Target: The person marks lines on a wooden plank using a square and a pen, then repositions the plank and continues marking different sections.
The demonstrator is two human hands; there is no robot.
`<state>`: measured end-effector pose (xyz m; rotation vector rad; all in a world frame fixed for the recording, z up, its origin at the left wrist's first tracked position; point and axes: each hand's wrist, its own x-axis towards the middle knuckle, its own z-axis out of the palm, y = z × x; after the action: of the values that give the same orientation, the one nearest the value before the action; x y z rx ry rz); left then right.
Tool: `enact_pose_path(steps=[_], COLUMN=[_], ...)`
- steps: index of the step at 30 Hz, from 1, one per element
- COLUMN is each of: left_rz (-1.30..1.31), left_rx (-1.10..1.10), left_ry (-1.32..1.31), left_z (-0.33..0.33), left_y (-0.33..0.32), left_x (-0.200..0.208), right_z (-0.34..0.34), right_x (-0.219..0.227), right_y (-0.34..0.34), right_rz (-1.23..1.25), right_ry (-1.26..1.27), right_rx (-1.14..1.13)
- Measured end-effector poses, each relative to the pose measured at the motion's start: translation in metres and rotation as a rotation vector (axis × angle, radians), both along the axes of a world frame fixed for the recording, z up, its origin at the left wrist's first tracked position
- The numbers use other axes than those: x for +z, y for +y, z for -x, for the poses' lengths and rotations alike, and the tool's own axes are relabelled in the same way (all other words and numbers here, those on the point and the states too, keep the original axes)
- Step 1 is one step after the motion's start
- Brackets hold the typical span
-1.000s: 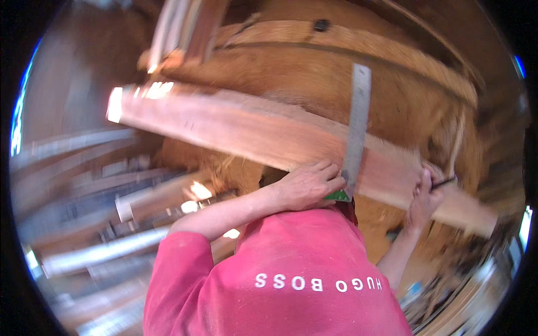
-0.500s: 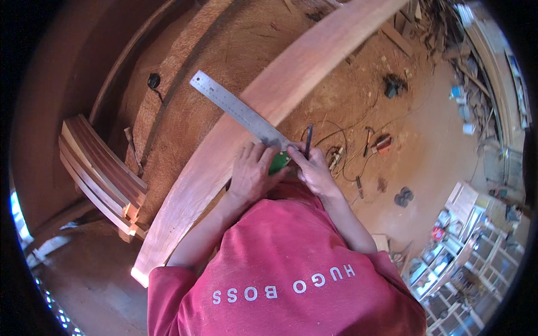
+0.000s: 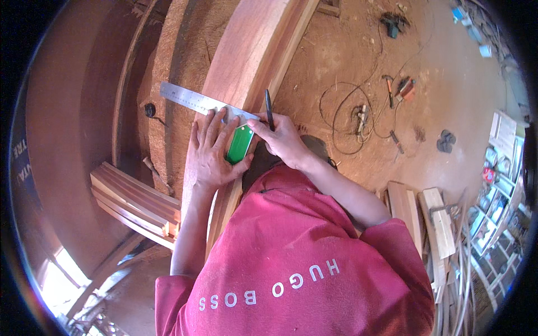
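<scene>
A long curved wooden beam (image 3: 238,53) runs from beside my body toward the far edge. Across it lies a try square with a steel blade (image 3: 188,99) and a green handle (image 3: 240,144). My left hand (image 3: 213,148) rests flat on the beam and blade, fingers spread, its thumb by the handle's near end. At the blade's right end my right hand (image 3: 283,140) touches the square with its thumb. A dark pencil (image 3: 268,106) sticks up from the closed fingers of that hand. The beam's near part is hidden by my arm and red shirt.
Stacked curved wood strips (image 3: 137,199) stand at the left. On the dusty floor at right lie a hammer (image 3: 389,92), looped cable (image 3: 330,106) and a dark power tool (image 3: 394,25). Timber pieces (image 3: 403,213) lie by my right elbow, near a cluttered rack (image 3: 493,201).
My view has turned, so the beam now runs steeper and its layered side shows. My left fingers have spread wider over the blade, and more of the green handle is visible.
</scene>
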<state>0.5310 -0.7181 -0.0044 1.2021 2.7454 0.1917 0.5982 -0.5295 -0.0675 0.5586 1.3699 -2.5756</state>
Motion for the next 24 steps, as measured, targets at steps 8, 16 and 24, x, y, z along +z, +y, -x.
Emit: enact_pose_path(steps=[8, 16, 24], left_rz=[0.021, 0.051, 0.018], left_rx=[0.062, 0.081, 0.075], left_ry=[-0.020, -0.034, -0.010], left_z=[0.002, 0.003, 0.003], left_y=[0.003, 0.004, 0.000], left_x=[-0.012, -0.013, -0.020], right_z=[0.002, 0.003, 0.004], right_x=[0.003, -0.003, -0.007], right_y=[-0.002, -0.014, -0.018], right_rz=[-0.084, -0.086, -0.098], right_ry=[-0.041, -0.027, 0.025], right_rx=[0.036, -0.097, -0.106])
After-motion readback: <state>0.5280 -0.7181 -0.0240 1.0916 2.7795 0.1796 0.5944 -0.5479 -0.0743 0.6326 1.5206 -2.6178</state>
